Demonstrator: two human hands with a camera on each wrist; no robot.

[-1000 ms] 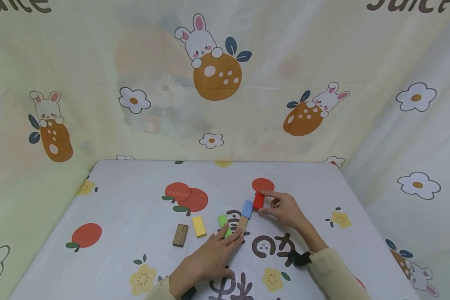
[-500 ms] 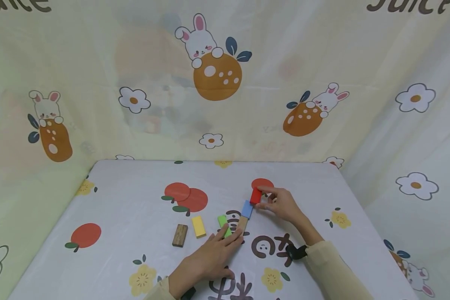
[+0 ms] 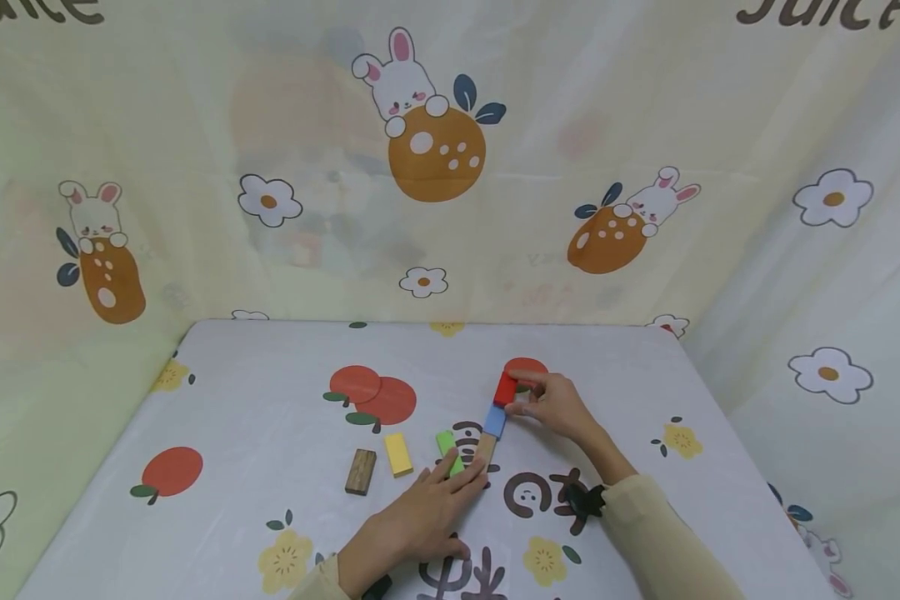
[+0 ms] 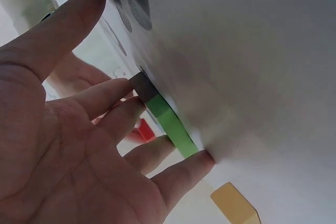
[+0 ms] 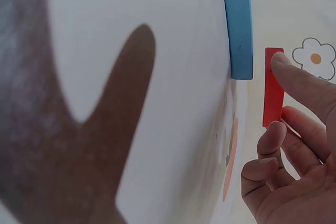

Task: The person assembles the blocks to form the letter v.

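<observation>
My right hand [image 3: 562,407] pinches a red block [image 3: 505,389] between thumb and fingers at the far end of a blue block [image 3: 495,422]. In the right wrist view a gap shows between the red block [image 5: 273,93] and the blue block [image 5: 240,38]. End to end with the blue one lies a tan wooden block [image 3: 485,448]. My left hand [image 3: 420,521] rests with fairly straight fingers against the tan block and a green block [image 3: 446,442]. The left wrist view shows its fingertips [image 4: 207,157] along the green block [image 4: 176,132].
Left of the hands, a yellow block [image 3: 398,454] and a dark brown wooden block [image 3: 361,472] lie on the white patterned tablecloth [image 3: 255,417]. A printed curtain [image 3: 307,108] hangs behind the table.
My right hand has moved the red block away from me and slightly left, from beside the blue block to its far end. The left hand has stayed put.
</observation>
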